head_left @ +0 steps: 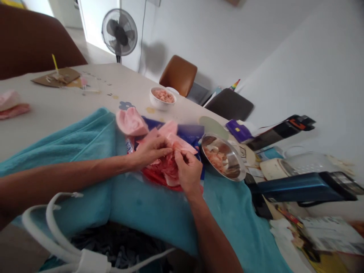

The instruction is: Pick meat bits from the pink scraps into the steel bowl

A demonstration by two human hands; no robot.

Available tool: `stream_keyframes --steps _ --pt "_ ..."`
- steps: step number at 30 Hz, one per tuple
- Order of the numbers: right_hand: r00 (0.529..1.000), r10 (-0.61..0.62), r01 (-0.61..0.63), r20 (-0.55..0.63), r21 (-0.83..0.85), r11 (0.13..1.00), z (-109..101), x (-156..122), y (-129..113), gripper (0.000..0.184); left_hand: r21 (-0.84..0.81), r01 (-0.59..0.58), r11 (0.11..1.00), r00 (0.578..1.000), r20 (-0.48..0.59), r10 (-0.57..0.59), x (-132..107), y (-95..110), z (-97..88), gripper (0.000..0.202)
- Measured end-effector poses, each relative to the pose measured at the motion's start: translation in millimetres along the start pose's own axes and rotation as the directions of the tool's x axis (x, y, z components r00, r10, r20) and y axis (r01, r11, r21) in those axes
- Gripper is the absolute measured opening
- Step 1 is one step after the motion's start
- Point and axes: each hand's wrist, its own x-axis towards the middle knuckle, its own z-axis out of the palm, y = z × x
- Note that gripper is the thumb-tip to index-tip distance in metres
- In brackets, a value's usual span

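Both my hands work in a pile of pink and red pieces (167,167) lying on a blue sheet on a teal towel (85,148). My left hand (150,149) is curled with its fingers pinching a pink piece at the top of the pile. My right hand (187,170) is closed too, fingertips pressed on the same pink material just beside the left fingers. A larger pink lump (131,121) lies behind the pile. What exactly the pieces are is blurred.
A steel bowl (224,157) with pinkish bits sits right of my hands. A white bowl (162,98) of pink bits stands farther back. Dark boxes, papers and a clear container crowd the right side. A fan (119,33) and chairs stand behind the table. White cables hang at bottom left.
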Motion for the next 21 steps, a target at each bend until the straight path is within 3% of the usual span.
stream_keyframes --steps 2,5,10,12,18,21 --pt "0.992 0.119 -0.123 0.033 0.173 0.977 1.6 0.5 -0.3 0.023 -0.104 0.048 0.993 0.999 0.016 -0.046 -0.1 2.0 -0.3 0.022" --pt "0.945 0.247 -0.32 0.214 0.443 0.838 1.9 2.0 -2.4 0.022 -0.231 0.145 0.962 0.988 0.082 -0.13 0.3 6.9 -1.6 0.024" --pt "0.821 0.299 -0.55 0.486 0.535 0.642 -2.5 5.1 -5.8 0.027 -0.32 0.272 0.908 0.954 0.212 -0.211 0.9 12.1 -4.2 0.02" --pt "0.783 0.304 -0.603 0.542 0.542 0.586 -3.2 6.0 -6.1 0.022 -0.345 0.29 0.892 0.946 0.243 -0.214 0.4 12.0 -4.9 0.017" --pt "0.729 0.31 -0.675 0.611 0.565 0.474 -7.8 9.1 -5.8 0.016 -0.4 0.349 0.847 0.93 0.261 -0.259 1.4 13.8 -9.6 0.013" --pt "0.746 0.276 -0.652 0.606 0.58 0.488 -14.7 12.1 -5.7 0.021 -0.417 0.291 0.861 0.951 0.226 -0.212 6.4 15.7 -15.6 0.011"
